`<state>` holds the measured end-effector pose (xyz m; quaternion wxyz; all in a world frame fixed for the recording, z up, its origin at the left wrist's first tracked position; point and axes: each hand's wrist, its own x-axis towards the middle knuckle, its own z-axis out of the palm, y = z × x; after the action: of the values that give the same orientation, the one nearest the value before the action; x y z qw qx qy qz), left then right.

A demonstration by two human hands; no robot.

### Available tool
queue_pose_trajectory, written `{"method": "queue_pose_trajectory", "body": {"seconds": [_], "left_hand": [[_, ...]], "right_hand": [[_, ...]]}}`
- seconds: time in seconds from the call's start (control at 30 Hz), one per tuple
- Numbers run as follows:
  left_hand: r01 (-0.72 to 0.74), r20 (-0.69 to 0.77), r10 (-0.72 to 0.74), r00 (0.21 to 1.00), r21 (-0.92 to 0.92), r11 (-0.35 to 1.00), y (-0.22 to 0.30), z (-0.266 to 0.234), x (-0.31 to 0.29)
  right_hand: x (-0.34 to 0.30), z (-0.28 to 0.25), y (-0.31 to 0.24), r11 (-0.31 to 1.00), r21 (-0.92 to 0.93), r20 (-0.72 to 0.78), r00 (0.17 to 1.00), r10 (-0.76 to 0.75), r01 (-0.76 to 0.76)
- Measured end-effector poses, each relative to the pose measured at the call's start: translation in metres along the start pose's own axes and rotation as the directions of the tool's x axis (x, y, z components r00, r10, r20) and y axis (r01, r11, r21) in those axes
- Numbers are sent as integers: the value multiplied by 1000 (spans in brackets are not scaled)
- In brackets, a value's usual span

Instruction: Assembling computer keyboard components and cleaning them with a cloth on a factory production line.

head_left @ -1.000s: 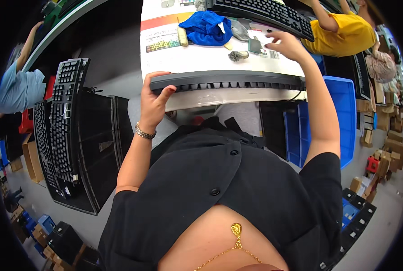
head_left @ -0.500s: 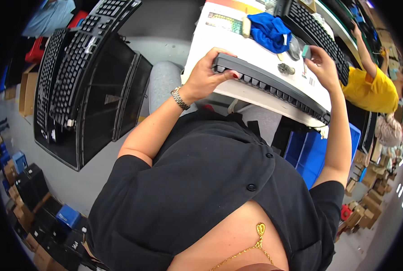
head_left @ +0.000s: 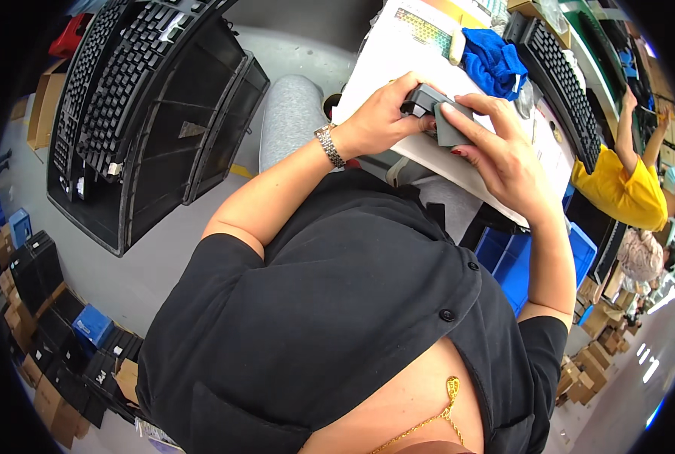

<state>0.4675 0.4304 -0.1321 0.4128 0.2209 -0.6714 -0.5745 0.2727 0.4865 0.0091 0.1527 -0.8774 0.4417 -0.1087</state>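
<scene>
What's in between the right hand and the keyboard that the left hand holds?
A small grey-green block: the right hand's fingers hold it beside the end of the keyboard in the left hand. The head view shows it.

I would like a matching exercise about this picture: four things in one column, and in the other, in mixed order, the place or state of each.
Things
1. dark keyboard
2. grey-green block
3. blue cloth
4. metal wristband

Places and states
A. lying crumpled on the white table
B. held in the right grip
C. worn around the left wrist
D. held in the left grip, seen end-on

Pairs: 1-D; 2-B; 3-A; 4-C
</scene>
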Motion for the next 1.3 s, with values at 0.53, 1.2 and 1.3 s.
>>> {"method": "queue_pose_trajectory", "body": {"seconds": [0.53,1.2,1.3], "left_hand": [[78,110,-82,991,39,996,-1,-11,5],[-62,47,61,997,34,997,-9,-9,8],[-25,64,24,998,9,1000,-3,-9,6]], "right_hand": [[19,-13,-1,995,-96,85,996,31,-22],[37,-8,-9,985,-174,67,998,-3,14],[16,-9,-1,992,-122,82,996,37,-27]]}}
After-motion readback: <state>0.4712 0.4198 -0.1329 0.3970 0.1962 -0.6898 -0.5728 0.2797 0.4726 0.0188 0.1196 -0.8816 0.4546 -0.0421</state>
